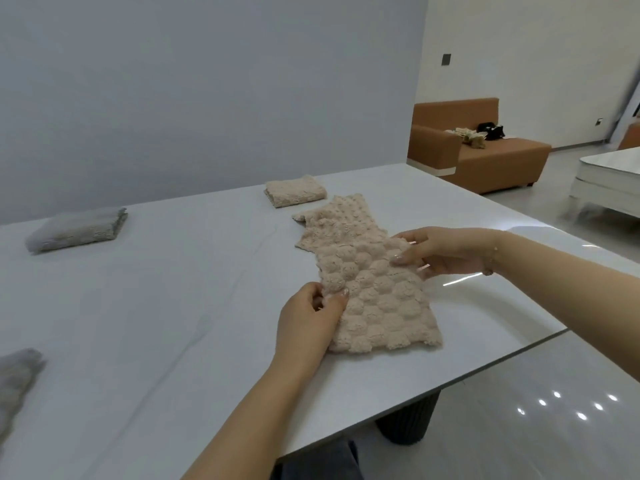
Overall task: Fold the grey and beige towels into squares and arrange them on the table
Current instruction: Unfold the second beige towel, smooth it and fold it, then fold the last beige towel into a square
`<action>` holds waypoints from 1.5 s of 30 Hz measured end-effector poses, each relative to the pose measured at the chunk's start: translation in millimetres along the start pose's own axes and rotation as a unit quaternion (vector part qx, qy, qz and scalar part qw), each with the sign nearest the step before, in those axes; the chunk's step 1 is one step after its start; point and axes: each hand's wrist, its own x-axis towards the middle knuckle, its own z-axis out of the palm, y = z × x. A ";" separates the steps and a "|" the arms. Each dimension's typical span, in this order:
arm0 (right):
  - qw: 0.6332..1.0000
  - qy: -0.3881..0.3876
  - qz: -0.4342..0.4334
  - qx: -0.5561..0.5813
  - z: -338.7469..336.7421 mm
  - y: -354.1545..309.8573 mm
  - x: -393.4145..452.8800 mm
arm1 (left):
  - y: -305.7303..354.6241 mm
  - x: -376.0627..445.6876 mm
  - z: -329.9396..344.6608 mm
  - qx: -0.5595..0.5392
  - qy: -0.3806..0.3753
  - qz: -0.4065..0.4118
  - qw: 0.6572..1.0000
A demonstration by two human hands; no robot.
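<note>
- The beige towel (360, 282) I am working lies as a long bumpy strip on the counter (173, 323), running from just in front of my hands away toward the far edge; it sits between the two hands.
- My left hand (308, 323) pinches the strip's left edge about halfway along, thumb and fingers curled onto the pile.
- My right hand (446, 251) holds the opposite edge, thumb on top and fingers curled beneath the cloth.
- I judge this to be mid-fold: the towel is already narrowed lengthwise but not yet a square.
- The next move, as I read it, calls for bringing one end of the strip over the other with the edges matched; the far end looks ragged and skewed, so it wants straightening first.
- Beyond my right hand, just past the strip's far end, a folded beige towel (295, 192) sits finished.
- Well off to the left of my left hand, a folded grey towel (78, 229) rests on the counter.
- Nearer me and far left, another grey towel (17, 382) shows at the frame edge; I cannot tell whether it is folded.
- Off beyond the counter to the right stands a brown sofa (485, 150).
</note>
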 end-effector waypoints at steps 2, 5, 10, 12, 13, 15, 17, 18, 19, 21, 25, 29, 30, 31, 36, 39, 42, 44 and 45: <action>0.996 -0.004 -0.012 0.091 -1.1 17.4 -0.6 | -0.2 -2.0 3.3 0.013 0.016 0.001 1.000; 0.993 0.030 -0.023 0.108 4.6 35.1 0.7 | 0.8 -2.0 11.4 0.019 0.005 -0.022 1.000; 0.989 0.132 -0.037 0.049 11.6 43.3 -2.4 | 6.0 -5.4 26.4 0.143 -0.054 0.002 0.988; 0.988 0.144 -0.038 0.038 11.4 43.3 -4.7 | 8.4 -7.2 29.2 0.202 -0.051 0.016 0.978; 0.988 0.149 -0.041 0.030 11.9 43.1 -6.3 | 10.1 -8.4 30.0 0.220 -0.050 0.021 0.974; 0.984 0.173 -0.047 -0.009 11.6 45.4 -8.0 | 12.0 -10.9 31.3 0.243 -0.061 0.031 0.968; 0.972 0.211 -0.055 -0.083 10.9 48.5 -9.2 | 12.3 -13.9 31.8 0.256 -0.071 0.039 0.963; 0.966 0.226 -0.060 -0.111 11.1 49.8 -9.8 | 11.5 -14.6 31.5 0.258 -0.071 0.042 0.963; 0.962 0.236 -0.063 -0.126 11.6 51.3 -10.6 | 10.1 -14.9 30.7 0.260 -0.070 0.042 0.962; 0.957 0.249 -0.070 -0.129 13.4 53.6 -12.3 | 6.8 -14.3 28.2 0.266 -0.073 0.040 0.960; 0.924 0.297 -0.100 -0.218 16.7 54.7 -15.9 | 6.3 -13.4 17.3 0.305 -0.086 0.063 0.946; 0.889 0.314 -0.170 -0.286 18.4 42.2 -14.6 | 13.5 -6.9 -7.8 0.375 -0.044 0.093 0.921; 0.885 0.312 -0.181 -0.295 18.9 35.9 -10.8 | 15.0 -3.6 -15.0 0.392 -0.028 0.103 0.914; 0.882 0.306 -0.188 -0.304 19.7 28.7 -4.7 | 16.0 0.8 -21.7 0.403 -0.012 0.113 0.908; 0.869 0.271 -0.198 -0.364 27.6 -2.5 55.0 | 14.9 29.9 -43.0 0.442 0.033 0.137 0.886; 0.845 0.259 -0.125 -0.451 32.0 -11.3 95.5 | 12.0 45.0 -58.2 0.470 0.032 0.131 0.872; 0.846 0.239 -0.071 -0.472 33.5 -14.0 122.8 | 8.7 56.3 -81.4 0.476 0.029 0.121 0.870; 0.851 0.235 -0.073 -0.464 35.9 -18.2 132.2 | 5.9 62.2 -100.9 0.477 0.031 0.114 0.871; 0.855 0.237 -0.081 -0.454 37.9 -21.2 135.2 | 4.3 65.1 -111.3 0.475 0.033 0.109 0.872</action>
